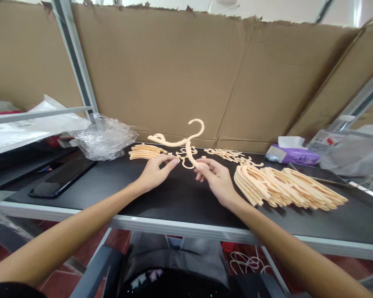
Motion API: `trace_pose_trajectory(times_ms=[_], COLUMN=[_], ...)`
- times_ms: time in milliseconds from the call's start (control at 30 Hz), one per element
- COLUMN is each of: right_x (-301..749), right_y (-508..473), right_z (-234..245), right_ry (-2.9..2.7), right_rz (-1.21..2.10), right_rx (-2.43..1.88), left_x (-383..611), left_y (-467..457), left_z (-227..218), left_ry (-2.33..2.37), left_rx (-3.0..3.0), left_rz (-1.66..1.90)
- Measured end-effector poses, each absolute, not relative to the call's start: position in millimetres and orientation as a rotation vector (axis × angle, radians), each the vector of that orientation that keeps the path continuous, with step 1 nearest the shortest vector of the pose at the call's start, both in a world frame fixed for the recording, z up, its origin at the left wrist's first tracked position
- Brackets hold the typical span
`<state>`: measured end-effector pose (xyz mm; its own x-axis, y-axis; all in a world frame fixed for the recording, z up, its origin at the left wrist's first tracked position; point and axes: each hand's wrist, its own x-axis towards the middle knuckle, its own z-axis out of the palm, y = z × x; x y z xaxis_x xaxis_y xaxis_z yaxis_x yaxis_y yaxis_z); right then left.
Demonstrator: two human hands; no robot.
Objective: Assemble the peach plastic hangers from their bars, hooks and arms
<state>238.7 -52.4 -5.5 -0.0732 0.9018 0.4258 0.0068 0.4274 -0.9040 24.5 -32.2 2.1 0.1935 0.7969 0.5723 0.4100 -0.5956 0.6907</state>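
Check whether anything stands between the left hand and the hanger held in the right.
Nothing visible blocks the way: a gap separates the left hand from the hanger in the right hand. Loose pale parts show through that gap but appear to lie on the table beyond.

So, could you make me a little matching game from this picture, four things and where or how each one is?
1. Raised hanger
2. Tissue box
3. Crumpled clear plastic
4. Largest pile of cream pieces

A. Beside the left metal post
B. Purple, white tissue sticking out
C. In front of the tissue box
D. Held in the right hand

Pairs: 1-D; 2-B; 3-A; 4-C
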Motion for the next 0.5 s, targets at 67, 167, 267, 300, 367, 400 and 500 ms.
trace_pose_trajectory(times_ms=[67,167,267,300,367,400,500], right_x=[235.9,233.3,232.5,232.4,232.3,232.3,232.9], right_y=[-54.1,-57.3,-61.0,-62.4,-65.4,-66.9,-70.0], right_z=[-7.3,-9.4,-10.0,-9.8,-8.5,-7.5,-3.6], right_ry=[-1.536,-1.631,-1.717,-1.749,-1.809,-1.833,-1.873], right_rz=[0.931,0.97,1.053,1.074,1.087,1.088,1.102], right_rx=[-0.854,-0.844,-0.833,-0.832,-0.83,-0.824,-0.779], left_x=[25.8,25.6,25.8,26.2,27.0,27.4,28.2], left_y=[-30.8,-31.3,-34.6,-35.8,-38.0,-38.9,-40.6], left_z=[0.7,2.3,5.1,5.8,6.5,6.8,8.4], left_ry=[1.092,1.054,0.997,0.969,0.919,0.902,0.876], left_rx=[2.016,1.912,1.854,1.841,1.811,1.788,1.661], left_rz=[1.331,1.283,1.198,1.153,1.055,1.015,0.981])
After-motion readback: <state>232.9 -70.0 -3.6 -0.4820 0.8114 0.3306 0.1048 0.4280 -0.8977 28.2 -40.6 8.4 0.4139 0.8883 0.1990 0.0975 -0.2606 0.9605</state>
